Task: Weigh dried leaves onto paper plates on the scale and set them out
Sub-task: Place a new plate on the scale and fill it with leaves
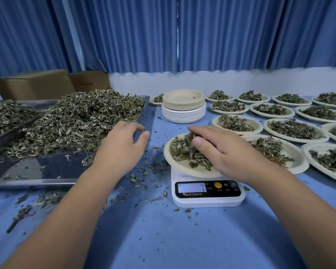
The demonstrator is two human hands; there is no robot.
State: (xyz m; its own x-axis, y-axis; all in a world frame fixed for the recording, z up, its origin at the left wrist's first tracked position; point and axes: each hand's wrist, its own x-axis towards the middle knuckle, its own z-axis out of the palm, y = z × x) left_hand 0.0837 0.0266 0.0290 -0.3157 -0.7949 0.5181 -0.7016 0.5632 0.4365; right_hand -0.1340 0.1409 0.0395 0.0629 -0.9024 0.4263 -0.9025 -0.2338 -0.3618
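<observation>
herb-sorting workroom, blue-covered table, blue curtains, cardboard boxes, metal tray of dried leaves

Green-grey leaves; white scale; blue table.

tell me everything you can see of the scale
The scale is small, white and digital, plastic by its look, with rounded corners. Its black front panel carries a lit pale display, an orange button and an M key; the reading is illegible. It sits flat on the blue table cover, leaf bits around it. A paper plate of dried leaves rests on its platform, overhanging it. The right hand pinches leaves over the plate.
</observation>
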